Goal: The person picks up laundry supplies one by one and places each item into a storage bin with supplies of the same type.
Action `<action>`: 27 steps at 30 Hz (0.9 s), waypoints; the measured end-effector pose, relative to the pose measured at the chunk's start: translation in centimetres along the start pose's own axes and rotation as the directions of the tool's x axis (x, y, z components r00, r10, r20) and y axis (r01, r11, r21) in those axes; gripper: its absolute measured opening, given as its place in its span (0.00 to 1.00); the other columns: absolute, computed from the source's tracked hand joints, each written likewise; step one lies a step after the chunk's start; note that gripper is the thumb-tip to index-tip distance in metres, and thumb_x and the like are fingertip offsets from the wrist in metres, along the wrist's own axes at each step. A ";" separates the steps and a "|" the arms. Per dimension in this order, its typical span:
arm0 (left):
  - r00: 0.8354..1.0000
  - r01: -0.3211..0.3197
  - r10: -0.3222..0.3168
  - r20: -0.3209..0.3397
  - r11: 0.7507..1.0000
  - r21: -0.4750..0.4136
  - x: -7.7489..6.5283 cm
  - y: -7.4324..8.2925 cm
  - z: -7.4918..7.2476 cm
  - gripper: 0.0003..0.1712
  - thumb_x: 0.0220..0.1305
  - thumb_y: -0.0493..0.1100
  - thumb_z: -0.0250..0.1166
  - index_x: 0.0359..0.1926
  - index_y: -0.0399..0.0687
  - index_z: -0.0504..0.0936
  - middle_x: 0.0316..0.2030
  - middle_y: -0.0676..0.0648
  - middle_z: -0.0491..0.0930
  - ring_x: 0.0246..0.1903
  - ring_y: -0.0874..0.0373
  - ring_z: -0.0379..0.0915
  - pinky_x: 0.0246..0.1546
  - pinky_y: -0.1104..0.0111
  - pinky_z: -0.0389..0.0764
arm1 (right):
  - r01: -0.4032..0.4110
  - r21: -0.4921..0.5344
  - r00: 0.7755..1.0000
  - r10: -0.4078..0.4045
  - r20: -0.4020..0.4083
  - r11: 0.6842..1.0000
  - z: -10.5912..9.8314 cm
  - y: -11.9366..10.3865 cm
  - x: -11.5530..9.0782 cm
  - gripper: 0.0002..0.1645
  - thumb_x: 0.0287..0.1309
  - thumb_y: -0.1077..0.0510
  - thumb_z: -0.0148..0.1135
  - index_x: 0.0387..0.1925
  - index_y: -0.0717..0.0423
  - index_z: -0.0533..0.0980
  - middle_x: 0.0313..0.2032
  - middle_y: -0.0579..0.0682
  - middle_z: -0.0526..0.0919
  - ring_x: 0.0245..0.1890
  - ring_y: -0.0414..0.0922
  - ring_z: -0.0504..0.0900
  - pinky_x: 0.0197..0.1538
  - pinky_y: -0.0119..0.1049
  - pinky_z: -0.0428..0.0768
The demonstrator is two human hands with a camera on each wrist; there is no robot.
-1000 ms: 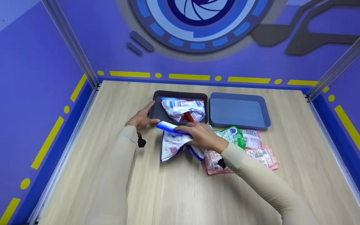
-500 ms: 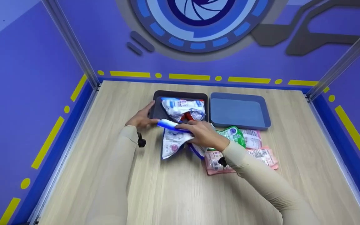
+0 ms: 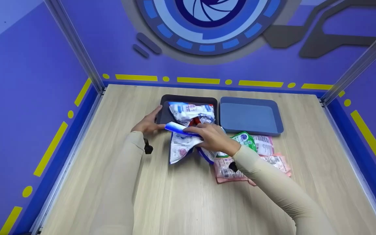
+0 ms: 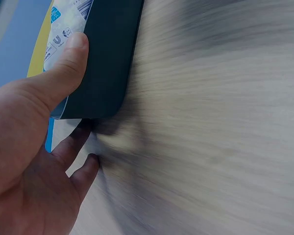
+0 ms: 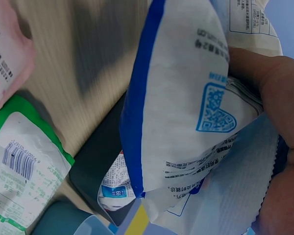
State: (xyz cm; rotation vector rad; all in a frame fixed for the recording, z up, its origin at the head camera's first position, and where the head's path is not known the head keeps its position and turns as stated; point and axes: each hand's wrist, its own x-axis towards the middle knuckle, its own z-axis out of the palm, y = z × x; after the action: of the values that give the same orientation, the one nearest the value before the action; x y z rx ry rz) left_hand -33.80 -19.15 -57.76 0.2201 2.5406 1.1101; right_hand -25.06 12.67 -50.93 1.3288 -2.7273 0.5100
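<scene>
My right hand (image 3: pixel 216 138) grips the top of a white plastic packet (image 3: pixel 184 146) with blue edges, held in front of the dark tray (image 3: pixel 165 116). The packet's printed side and QR code fill the middle of the right wrist view. My left hand (image 3: pixel 146 125) touches the tray's near left corner. In the left wrist view its thumb lies against the tray wall (image 4: pixel 110 58), while the other fingers extend past the tray's end. Another white and blue packet (image 3: pixel 189 110) lies inside this tray, with a red part showing beneath it; my right hand covers some of the tray's front rim.
A blue-grey tray (image 3: pixel 251 116) stands beside the dark one on the right. In front of it lie a green and white packet (image 3: pixel 247 141), a pink and white packet (image 3: pixel 264 145) and pink packets (image 3: pixel 230 169), partly under my right forearm. Blue panels border the wooden table (image 3: pixel 181 205).
My right hand has moved slightly up and away from me with the white and blue packet, closer to the dark tray. The left hand and both trays keep their places.
</scene>
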 end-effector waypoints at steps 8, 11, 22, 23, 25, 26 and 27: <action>1.000 0.015 -0.015 -0.003 1.000 -0.013 0.0 0.0 0.1 0.57 0.68 0.47 0.70 0.84 0.62 0.40 0.82 0.47 0.40 0.80 0.46 0.39 0.78 0.52 0.48 | -0.010 0.003 1.000 0.010 0.008 1.000 -0.3 0.2 0.2 0.39 0.56 0.55 0.78 0.69 0.39 0.75 0.51 0.53 0.86 0.45 0.51 0.85 0.44 0.47 0.86; 1.000 0.013 -0.013 -0.005 1.000 -0.012 0.0 0.1 0.1 0.57 0.68 0.47 0.71 0.84 0.62 0.40 0.82 0.47 0.40 0.80 0.46 0.39 0.78 0.52 0.48 | -0.014 0.004 1.000 0.014 0.015 1.000 -0.4 0.3 0.2 0.40 0.56 0.55 0.78 0.69 0.39 0.74 0.53 0.54 0.85 0.46 0.52 0.85 0.45 0.48 0.86; 1.000 0.013 -0.013 -0.007 1.000 -0.004 -0.2 0.1 0.1 0.61 0.64 0.53 0.73 0.84 0.61 0.41 0.82 0.46 0.41 0.80 0.45 0.40 0.78 0.52 0.47 | -0.009 -0.009 1.000 0.009 0.001 1.000 -1.0 0.6 0.6 0.39 0.58 0.53 0.77 0.70 0.38 0.74 0.52 0.55 0.85 0.46 0.53 0.84 0.43 0.47 0.86; 1.000 0.016 -0.016 -0.006 1.000 -0.008 -0.1 0.1 0.1 0.61 0.64 0.53 0.73 0.84 0.62 0.41 0.82 0.46 0.41 0.80 0.46 0.40 0.78 0.52 0.47 | -0.004 -0.013 1.000 0.004 -0.003 1.000 -1.0 0.6 0.6 0.39 0.58 0.53 0.77 0.70 0.38 0.74 0.52 0.55 0.85 0.45 0.53 0.84 0.42 0.47 0.86; 1.000 0.019 -0.019 -0.004 1.000 -0.016 -0.1 0.1 0.1 0.61 0.64 0.53 0.73 0.84 0.62 0.41 0.82 0.47 0.40 0.80 0.46 0.39 0.78 0.53 0.46 | 0.001 -0.020 1.000 -0.001 -0.007 1.000 -1.1 0.7 0.7 0.39 0.57 0.53 0.77 0.70 0.38 0.74 0.51 0.54 0.85 0.45 0.53 0.84 0.41 0.47 0.86; 1.000 0.017 -0.017 -0.003 1.000 -0.016 -0.2 0.2 0.1 0.60 0.65 0.53 0.73 0.84 0.62 0.40 0.82 0.46 0.40 0.80 0.46 0.39 0.78 0.52 0.46 | 0.004 -0.021 1.000 -0.004 -0.010 1.000 -1.1 0.7 0.7 0.39 0.57 0.53 0.77 0.70 0.39 0.74 0.51 0.54 0.85 0.44 0.53 0.84 0.41 0.48 0.86; 1.000 0.018 -0.018 -0.003 1.000 -0.019 -0.2 0.3 0.1 0.60 0.65 0.53 0.73 0.84 0.62 0.40 0.82 0.47 0.39 0.80 0.45 0.38 0.78 0.52 0.46 | 0.006 -0.023 1.000 -0.006 -0.013 1.000 -1.1 0.7 0.8 0.39 0.57 0.53 0.77 0.69 0.38 0.74 0.51 0.54 0.85 0.44 0.53 0.85 0.41 0.48 0.86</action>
State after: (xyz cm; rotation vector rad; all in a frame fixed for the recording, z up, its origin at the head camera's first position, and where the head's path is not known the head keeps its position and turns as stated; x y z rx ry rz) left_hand -33.59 -18.96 -57.59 0.1909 2.5285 1.1285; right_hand -26.19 12.83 -49.94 1.3235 -2.7098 0.4836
